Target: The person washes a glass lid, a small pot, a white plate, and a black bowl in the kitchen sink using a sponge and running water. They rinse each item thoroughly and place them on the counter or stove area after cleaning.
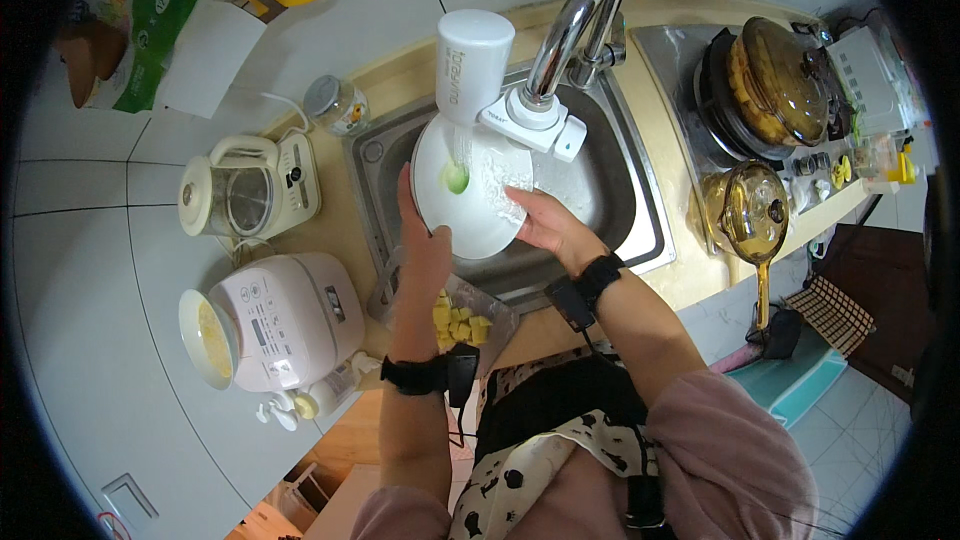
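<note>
Both hands hold a white bowl (480, 229) over the stainless steel sink (615, 217). My left hand (426, 240) grips its left rim, and my right hand (551, 225) is at its right edge, with the fingertips partly inside. Water runs from the filter fitted on the chrome faucet (551, 52) into the bowl. A green patch (455, 177) shows inside it under the stream; whether it is food or a printed pattern I cannot tell. Below my left hand, yellow cubes of food (457, 324) lie on a transparent cutting board or tray (499, 315) at the sink's front edge.
On the left stand a glass electric kettle (247, 191), a white rice cooker (292, 322) with a bowl of yellow food (214, 337) beside it, and a lidded jar (336, 105). To the right, an amber glass pot (776, 82) sits on the stove, near an amber saucepan (754, 214).
</note>
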### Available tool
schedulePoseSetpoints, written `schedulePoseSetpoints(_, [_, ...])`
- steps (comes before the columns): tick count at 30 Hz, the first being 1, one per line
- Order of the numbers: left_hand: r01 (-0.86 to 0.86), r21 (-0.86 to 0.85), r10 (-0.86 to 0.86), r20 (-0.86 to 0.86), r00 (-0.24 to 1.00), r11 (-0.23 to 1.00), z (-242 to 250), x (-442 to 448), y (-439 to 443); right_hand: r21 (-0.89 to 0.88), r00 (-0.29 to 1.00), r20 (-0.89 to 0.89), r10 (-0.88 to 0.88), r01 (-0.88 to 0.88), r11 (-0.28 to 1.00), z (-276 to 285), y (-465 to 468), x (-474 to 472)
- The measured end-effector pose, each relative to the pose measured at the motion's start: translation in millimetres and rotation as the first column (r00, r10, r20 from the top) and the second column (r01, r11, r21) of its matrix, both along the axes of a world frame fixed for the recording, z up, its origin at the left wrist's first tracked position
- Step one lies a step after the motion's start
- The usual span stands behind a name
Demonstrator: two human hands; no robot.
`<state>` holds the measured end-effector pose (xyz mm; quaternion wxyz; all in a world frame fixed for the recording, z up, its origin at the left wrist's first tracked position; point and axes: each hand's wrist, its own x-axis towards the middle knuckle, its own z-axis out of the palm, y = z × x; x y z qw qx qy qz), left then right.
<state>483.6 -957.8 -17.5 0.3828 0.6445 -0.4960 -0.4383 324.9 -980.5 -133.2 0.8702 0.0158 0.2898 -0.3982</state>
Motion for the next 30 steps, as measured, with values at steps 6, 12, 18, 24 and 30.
schedulePoseSetpoints(6, [-0.252,0.166,0.281,-0.18,0.943,0.953,-18.9,3.4,3.3,0.125,0.989,-0.035,-0.146,0.149,0.981,11.8,5.0,20.8])
schedulePoseSetpoints(12, [-0.184,0.317,0.305,-0.393,0.867,0.93,-33.1,-7.4,13.5,0.048,0.992,-0.068,-0.103,0.106,0.993,17.5,1.4,16.9])
schedulePoseSetpoints(18, [-0.258,0.175,0.293,-0.218,0.931,0.95,-37.1,-16.6,14.9,0.059,0.996,-0.003,-0.086,0.086,0.995,15.5,1.2,20.7])
schedulePoseSetpoints(24, [-0.349,0.17,0.383,-0.248,0.89,0.921,-29.1,-25.5,13.5,0.176,0.988,0.056,-0.146,0.134,0.975,19.5,2.6,18.0])
schedulePoseSetpoints(30, [-0.266,0.233,0.342,-0.405,0.848,0.935,-42.5,-7.4,15.0,0.029,0.988,0.013,-0.156,0.156,0.987,5.0,5.3,19.7])
